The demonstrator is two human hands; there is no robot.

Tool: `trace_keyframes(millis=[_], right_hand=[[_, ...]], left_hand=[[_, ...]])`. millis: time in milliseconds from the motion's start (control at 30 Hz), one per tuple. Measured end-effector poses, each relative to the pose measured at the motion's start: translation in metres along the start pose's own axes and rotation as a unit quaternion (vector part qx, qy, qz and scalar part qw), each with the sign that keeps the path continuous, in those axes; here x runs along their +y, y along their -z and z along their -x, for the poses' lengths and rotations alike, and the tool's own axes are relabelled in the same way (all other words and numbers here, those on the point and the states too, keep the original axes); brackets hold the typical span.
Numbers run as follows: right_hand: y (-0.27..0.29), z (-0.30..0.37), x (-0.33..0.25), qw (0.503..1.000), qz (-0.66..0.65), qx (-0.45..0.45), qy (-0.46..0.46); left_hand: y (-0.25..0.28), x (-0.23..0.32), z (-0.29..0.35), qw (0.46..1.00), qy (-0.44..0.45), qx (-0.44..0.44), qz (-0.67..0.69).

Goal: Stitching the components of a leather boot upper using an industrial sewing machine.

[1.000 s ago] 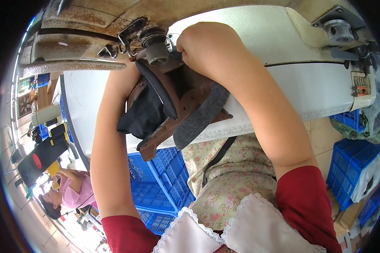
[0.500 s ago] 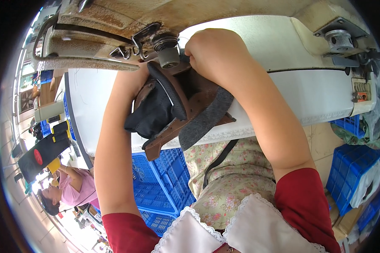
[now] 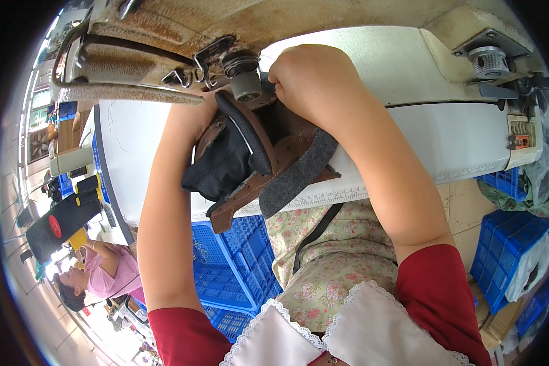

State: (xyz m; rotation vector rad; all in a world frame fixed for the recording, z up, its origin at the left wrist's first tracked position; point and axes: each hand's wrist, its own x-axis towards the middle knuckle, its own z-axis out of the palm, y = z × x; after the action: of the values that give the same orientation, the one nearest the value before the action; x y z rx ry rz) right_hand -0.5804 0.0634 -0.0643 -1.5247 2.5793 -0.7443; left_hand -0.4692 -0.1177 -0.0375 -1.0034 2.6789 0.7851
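A brown leather shoe upper (image 3: 283, 152) with a black padded collar, black lining and a grey felt-like strap lies under the head of the sewing machine (image 3: 146, 67). My right hand (image 3: 314, 73) is closed on its far edge, just right of the round grey knob below the machine head. From the left, my left hand (image 3: 201, 116) reaches in behind the black lining. The machine head and the upper cover its fingers, so their grip is hidden. The needle area is out of sight too.
The white machine table (image 3: 427, 137) has a ruler strip along its near edge. Blue plastic crates (image 3: 232, 262) stand below it, with another blue crate (image 3: 506, 253) at right. At far left a person in pink (image 3: 113, 268) sits by another machine.
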Motion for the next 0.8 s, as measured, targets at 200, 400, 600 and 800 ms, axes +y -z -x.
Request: trace_keyframes(millis=[200,400,600,800], right_hand=[[-0.003,0.0,-0.001,1.0,0.002,0.014,0.004],[-0.004,0.004,0.003,1.0,0.005,0.028,-0.003],[-0.005,0.002,0.001,1.0,0.003,0.022,0.0],[-0.003,0.003,-0.003,1.0,0.003,-0.004,-0.008]], left_hand=[[-0.003,-0.023,-0.008,0.999,-0.031,0.015,-0.015],[-0.002,-0.003,0.001,0.998,-0.043,0.027,-0.049],[0.02,0.03,0.025,0.997,0.017,-0.024,-0.067],[0.015,-0.025,0.02,0.959,0.203,-0.147,0.133]])
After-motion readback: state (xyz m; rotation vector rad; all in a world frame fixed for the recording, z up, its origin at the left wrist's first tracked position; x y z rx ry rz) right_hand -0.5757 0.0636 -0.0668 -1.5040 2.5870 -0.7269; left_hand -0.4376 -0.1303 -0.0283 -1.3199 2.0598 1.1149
